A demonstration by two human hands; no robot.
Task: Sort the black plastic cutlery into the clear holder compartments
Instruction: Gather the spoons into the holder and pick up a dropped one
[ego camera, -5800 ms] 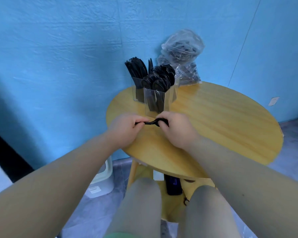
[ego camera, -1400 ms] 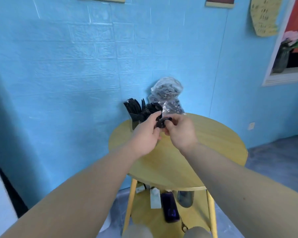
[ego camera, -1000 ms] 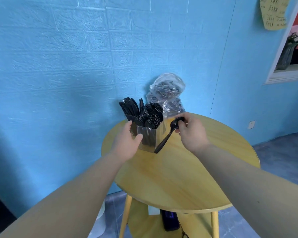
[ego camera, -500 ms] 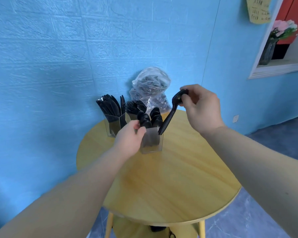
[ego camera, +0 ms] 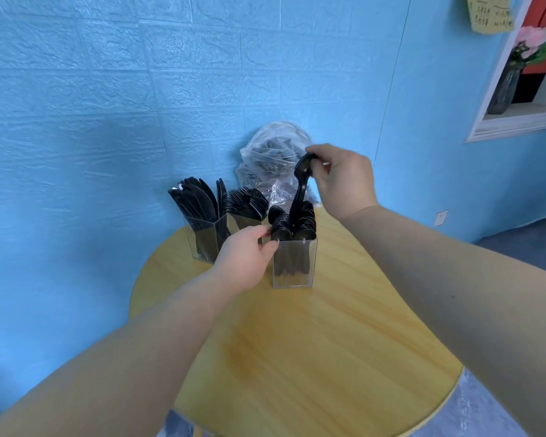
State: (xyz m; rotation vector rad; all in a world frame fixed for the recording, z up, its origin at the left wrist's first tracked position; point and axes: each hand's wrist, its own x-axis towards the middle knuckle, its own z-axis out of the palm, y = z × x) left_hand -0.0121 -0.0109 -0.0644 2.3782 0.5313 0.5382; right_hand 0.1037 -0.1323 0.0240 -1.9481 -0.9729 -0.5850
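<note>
A clear three-part holder [ego camera: 293,266] stands on the round wooden table [ego camera: 312,357]. Its left compartment carries black knives [ego camera: 194,200], the back one black forks [ego camera: 246,201], the front one black spoons [ego camera: 304,227]. My right hand [ego camera: 341,179] pinches the bowl end of a black spoon [ego camera: 300,190], which hangs handle-down with its tip among the spoons in the front compartment. My left hand [ego camera: 245,255] holds the front compartment's left rim, thumb and fingers curled at its top edge.
A clear plastic bag [ego camera: 273,159] with more black cutlery leans against the blue brick-pattern wall behind the holder. A window ledge with a flower vase [ego camera: 508,83] is at the upper right. The near table edge curves at the lower right.
My right hand has carried the spoon from beside the holder to above the front compartment and lowered its handle in. My left hand stays on the holder's rim.
</note>
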